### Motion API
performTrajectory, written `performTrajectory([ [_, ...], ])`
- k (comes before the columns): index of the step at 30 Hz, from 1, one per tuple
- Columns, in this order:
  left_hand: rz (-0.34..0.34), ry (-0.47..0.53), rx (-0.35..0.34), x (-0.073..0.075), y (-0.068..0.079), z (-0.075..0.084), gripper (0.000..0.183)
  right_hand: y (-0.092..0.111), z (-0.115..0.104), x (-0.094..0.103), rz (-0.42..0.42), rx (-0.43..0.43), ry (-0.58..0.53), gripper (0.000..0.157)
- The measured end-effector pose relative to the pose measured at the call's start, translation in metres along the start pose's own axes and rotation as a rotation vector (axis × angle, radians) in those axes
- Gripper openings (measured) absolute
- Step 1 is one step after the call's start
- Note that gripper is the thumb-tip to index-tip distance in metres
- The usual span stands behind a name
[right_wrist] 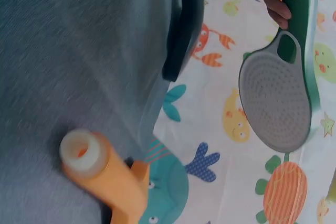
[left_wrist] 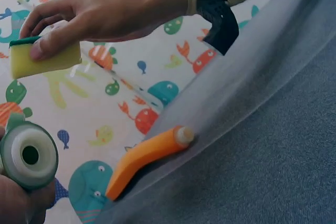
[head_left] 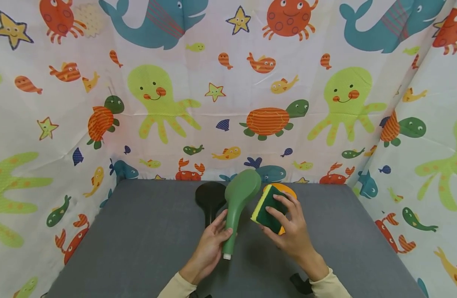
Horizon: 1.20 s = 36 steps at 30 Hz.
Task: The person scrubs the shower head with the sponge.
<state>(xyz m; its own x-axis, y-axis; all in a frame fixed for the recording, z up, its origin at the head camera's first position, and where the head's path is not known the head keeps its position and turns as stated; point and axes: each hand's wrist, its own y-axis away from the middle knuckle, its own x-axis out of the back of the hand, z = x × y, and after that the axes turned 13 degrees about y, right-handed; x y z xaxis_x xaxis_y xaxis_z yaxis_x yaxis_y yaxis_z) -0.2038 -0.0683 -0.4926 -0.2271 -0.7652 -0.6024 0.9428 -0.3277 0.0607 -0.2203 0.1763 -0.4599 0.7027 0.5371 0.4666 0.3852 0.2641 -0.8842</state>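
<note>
My left hand (head_left: 211,244) grips the handle of a green shower head (head_left: 243,186), held up above the grey table with its head pointing away from me. Its grey nozzle face (right_wrist: 275,98) shows in the right wrist view, and the threaded handle end (left_wrist: 30,155) faces the left wrist camera. To the right, my right hand (head_left: 293,231) holds a sponge (head_left: 271,210) between thumb and fingers. The sponge has a yellow side (left_wrist: 44,59) and a dark green scouring side. A small gap separates sponge and shower head.
On the grey table (head_left: 150,231), a black shower head (head_left: 209,194) lies left of the green one. An orange shower head (head_left: 284,188) lies behind the sponge, partly hidden by my right hand. A curtain (head_left: 213,124) printed with sea animals encloses the back and sides.
</note>
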Motion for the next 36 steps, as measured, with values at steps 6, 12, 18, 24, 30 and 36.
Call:
performTrajectory([
  [6,0.026,-0.061,-0.024,-0.006,-0.011,-0.005,0.071,0.007,0.012,0.009,-0.031,-0.041,0.027,0.050],
  [12,0.042,-0.125,-0.055,-0.012,-0.023,-0.013,0.073,0.017,0.024,0.018,-0.049,-0.086,0.072,0.053],
  [18,0.066,-0.140,-0.061,-0.015,-0.037,-0.024,0.074,0.028,0.034,0.024,-0.084,-0.107,0.113,0.054],
  [24,0.090,-0.150,-0.066,-0.017,-0.048,-0.036,0.076,0.041,0.040,0.028,-0.116,-0.128,0.137,0.056],
  [30,0.134,-0.187,-0.061,-0.016,-0.059,-0.045,0.077,0.050,0.045,0.031,-0.140,-0.152,0.153,0.058],
  [36,0.174,-0.200,-0.043,-0.014,-0.070,-0.054,0.078,0.057,0.048,0.033,-0.165,-0.179,0.144,0.058],
])
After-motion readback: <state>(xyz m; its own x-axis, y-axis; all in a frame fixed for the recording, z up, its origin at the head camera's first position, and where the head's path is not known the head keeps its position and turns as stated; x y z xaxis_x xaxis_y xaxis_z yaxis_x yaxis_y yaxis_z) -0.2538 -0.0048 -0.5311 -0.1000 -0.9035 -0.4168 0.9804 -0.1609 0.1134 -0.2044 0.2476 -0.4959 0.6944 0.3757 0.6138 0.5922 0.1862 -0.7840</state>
